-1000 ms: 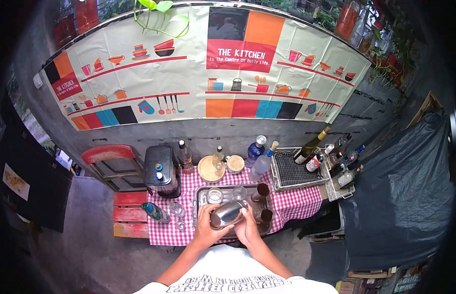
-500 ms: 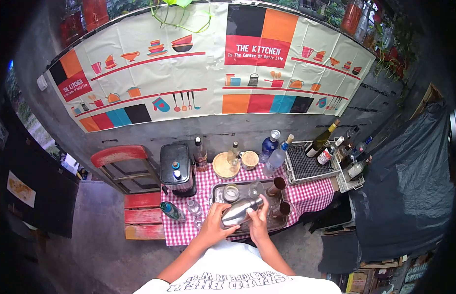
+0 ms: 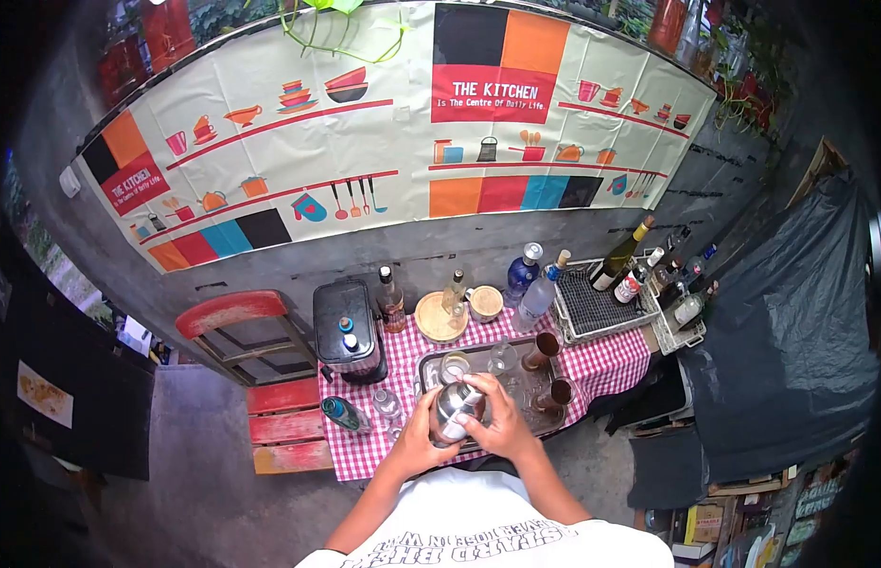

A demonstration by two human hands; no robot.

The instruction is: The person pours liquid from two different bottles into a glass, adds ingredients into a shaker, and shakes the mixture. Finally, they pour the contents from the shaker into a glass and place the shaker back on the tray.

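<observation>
You hold a shiny steel cocktail shaker (image 3: 455,409) upright above the metal tray (image 3: 423,371) on the red-checked tablecloth (image 3: 606,364). Your left hand (image 3: 419,438) wraps closed around its body; your right hand (image 3: 498,419) clamps over its top. The wall banner (image 3: 403,133) behind reads "THE KITCHEN".

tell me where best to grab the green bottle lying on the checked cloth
Grip the green bottle around its wide body, coming from above. It lies on its side near the cloth's left edge, so the round body faces up, and small glass bottles crowd its right.
</observation>
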